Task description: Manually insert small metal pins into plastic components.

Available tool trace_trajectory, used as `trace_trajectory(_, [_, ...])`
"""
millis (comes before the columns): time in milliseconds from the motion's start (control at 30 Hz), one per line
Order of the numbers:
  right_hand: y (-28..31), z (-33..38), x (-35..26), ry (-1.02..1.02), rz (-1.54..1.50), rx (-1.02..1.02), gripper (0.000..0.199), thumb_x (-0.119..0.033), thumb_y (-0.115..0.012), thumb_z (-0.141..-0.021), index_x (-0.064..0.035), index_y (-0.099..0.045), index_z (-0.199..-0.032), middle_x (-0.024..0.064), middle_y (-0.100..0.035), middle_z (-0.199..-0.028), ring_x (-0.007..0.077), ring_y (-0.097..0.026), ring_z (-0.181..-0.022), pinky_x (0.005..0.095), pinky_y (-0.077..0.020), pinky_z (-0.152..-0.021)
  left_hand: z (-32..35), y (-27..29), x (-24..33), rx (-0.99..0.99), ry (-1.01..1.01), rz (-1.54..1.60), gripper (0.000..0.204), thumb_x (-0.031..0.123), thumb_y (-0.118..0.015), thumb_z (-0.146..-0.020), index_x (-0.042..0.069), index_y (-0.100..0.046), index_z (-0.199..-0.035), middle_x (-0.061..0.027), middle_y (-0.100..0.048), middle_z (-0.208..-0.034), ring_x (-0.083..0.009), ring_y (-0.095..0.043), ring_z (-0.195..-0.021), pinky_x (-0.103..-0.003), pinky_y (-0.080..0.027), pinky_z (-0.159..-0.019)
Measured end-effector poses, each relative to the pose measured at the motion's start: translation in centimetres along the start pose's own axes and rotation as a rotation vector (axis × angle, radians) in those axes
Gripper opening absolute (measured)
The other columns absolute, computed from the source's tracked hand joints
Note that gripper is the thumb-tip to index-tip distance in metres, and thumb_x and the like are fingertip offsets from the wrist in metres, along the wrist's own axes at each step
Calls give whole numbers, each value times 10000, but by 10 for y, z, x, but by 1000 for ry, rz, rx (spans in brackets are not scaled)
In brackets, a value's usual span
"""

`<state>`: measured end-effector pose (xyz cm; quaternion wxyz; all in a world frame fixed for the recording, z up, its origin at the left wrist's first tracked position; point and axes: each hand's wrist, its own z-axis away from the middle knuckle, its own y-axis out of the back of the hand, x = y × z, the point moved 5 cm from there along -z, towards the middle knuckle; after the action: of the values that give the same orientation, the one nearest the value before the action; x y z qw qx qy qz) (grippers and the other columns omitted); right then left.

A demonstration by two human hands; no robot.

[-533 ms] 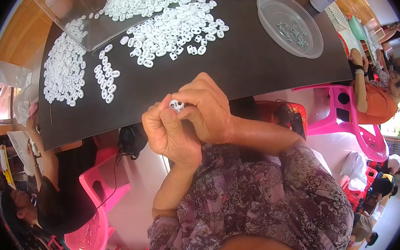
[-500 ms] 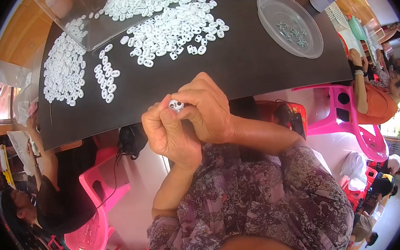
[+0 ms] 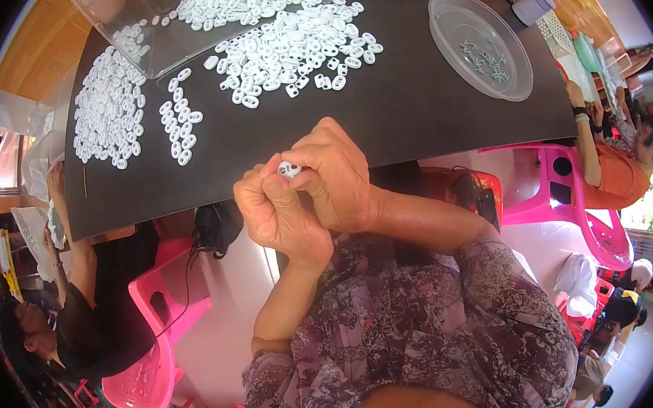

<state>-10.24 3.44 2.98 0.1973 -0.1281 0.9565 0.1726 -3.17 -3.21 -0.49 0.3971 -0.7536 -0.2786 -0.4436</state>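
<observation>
Between my two hands, just off the table's near edge, is a small white oval plastic piece with dark openings (image 3: 289,170). My left hand (image 3: 282,216) pinches it from the near left, thumb and fingers closed. From the right, my right hand (image 3: 334,175) grips the same piece with curled fingers and thumb. Most of the piece is hidden by the fingertips. On the table beyond lie a heap of similar white oval pieces (image 3: 284,55), a denser pile (image 3: 109,110) at the left, and a small loose group (image 3: 180,119) between them.
A round clear lid (image 3: 450,41) holding small greenish pins stands at the far right of the dark table (image 3: 419,104). A clear box (image 3: 150,60) tips out white pieces. Seated people are at left and right, near pink chairs (image 3: 148,374). A thin rod (image 3: 85,182) lies at the left.
My hands stay together on the white piece with hardly any shift. The view has turned slightly, so the table's contents appear a little farther right.
</observation>
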Motion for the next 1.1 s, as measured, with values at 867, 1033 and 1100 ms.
trace_trajectory(867, [-5, -29, 2, -171, -153, -317, 353, -59, -724, -648, -32, -574, -967, 69, -569, -771, 213, -527, -643, 306, -437, -560, -16, 15, 10, 71, 88, 124, 205, 141, -538, -909, -54, -550, -972, -100, -594, -889, -132, -568, -798, -264, -475, -744])
trace_trajectory(1033, [-6, -32, 3, -174, -104, -363, 330, -92, -722, -652, -21, -579, -941, 75, -569, -753, 224, -526, -637, 314, -430, -554, -15, 14, 10, 40, 38, 121, 197, 126, -533, -909, -56, -552, -984, -104, -587, -925, -135, -567, -818, -259, -472, -752])
trace_trajectory(1100, [-6, -33, 2, -175, -83, -353, 326, -100, -721, -650, -15, -580, -932, 78, -570, -754, 230, -525, -641, 316, -427, -553, -16, 16, 11, 38, 7, 100, 193, 118, -531, -909, -57, -553, -988, -103, -583, -935, -131, -564, -818, -256, -470, -749])
